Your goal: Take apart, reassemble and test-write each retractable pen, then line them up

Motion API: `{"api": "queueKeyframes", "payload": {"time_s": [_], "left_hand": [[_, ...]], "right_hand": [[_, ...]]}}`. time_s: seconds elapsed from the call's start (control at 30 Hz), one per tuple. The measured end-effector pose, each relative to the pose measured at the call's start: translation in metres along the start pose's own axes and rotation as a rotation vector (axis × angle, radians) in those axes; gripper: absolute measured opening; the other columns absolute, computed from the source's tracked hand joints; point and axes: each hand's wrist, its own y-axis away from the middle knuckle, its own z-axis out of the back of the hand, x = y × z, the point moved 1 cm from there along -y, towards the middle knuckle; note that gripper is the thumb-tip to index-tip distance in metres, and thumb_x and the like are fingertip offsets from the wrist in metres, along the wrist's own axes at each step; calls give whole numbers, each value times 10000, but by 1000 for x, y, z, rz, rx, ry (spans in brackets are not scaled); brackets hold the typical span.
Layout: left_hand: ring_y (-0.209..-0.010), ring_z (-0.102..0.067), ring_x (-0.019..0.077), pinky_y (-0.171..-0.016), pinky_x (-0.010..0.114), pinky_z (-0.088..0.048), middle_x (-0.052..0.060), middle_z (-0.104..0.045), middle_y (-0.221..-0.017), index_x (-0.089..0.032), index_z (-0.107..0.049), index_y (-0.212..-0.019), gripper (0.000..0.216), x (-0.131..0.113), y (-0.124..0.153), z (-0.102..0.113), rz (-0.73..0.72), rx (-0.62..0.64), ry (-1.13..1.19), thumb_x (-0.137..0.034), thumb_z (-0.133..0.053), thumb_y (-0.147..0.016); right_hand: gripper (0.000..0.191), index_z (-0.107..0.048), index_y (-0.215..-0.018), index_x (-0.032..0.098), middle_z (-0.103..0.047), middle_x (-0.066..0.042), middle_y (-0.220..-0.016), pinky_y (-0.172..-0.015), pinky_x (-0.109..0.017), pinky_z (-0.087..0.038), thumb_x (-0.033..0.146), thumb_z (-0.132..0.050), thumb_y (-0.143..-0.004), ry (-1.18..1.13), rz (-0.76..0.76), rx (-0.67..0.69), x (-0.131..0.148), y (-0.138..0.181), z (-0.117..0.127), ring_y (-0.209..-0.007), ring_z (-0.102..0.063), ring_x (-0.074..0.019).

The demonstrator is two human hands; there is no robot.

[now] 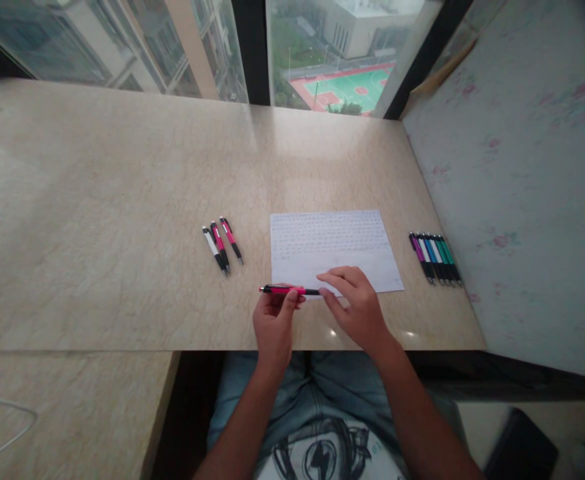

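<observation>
Partway, I'd guess: pen row [435,257] at right looks done, three pens [217,240] at left probably waiting. Left hand [273,327] pinches pink pen [285,289], right hand's [357,307] fingers parted.

Glossy stone-look counter [117,200], matt paper sheet [325,243], smooth plastic-looking pen [278,289], denim trousers [239,383]
</observation>
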Motion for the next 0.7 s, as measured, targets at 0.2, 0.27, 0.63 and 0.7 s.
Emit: {"api": "queueKeyframes", "payload": {"time_s": [0.2, 0.27, 0.63, 0.7], "left_hand": [[-604, -626, 142, -607, 246, -510, 7, -699, -675, -205, -719, -738, 149, -15, 9, -2, -171, 34, -215, -280, -834, -678], [-634, -635, 155, -637, 260, -522, 14, -710, -701, -216, -725, -737, 133, -17, 9, -1, -196, 60, -220, -264, -834, -677], [-756, -679, 185, -716, 279, -524, 69, -743, -868, -213, -740, -903, 130, -20, -12, 17, -340, 202, -455, -307, -691, -829], [-766, -677, 184, -725, 288, -522, 56, -739, -861, -206, -723, -901, 136, -23, -20, 26, -438, 205, -615, -309, -642, -864]], "right_hand": [[162, -698, -840, 225, -598, -75, -849, -712, -342, -467, 293, -583, -931, 182, 98, 118, 15, 0, -9, -832, -531, -225], [196, -691, -823, 222, -570, -58, -781, -686, -328, -452, 308, -565, -945, 186, 99, 133, 14, 0, -10, -788, -523, -211], [783, -206, -1514, 293, -679, 2, -859, -705, -326, -565, 263, -653, -872, -556, -295, -25, -9, 5, 0, -735, -652, -166], [980, -12, -1543, 306, -695, 15, -836, -673, -325, -577, 266, -692, -839, -680, -342, -93, -16, 2, 4, -728, -670, -172]]}}
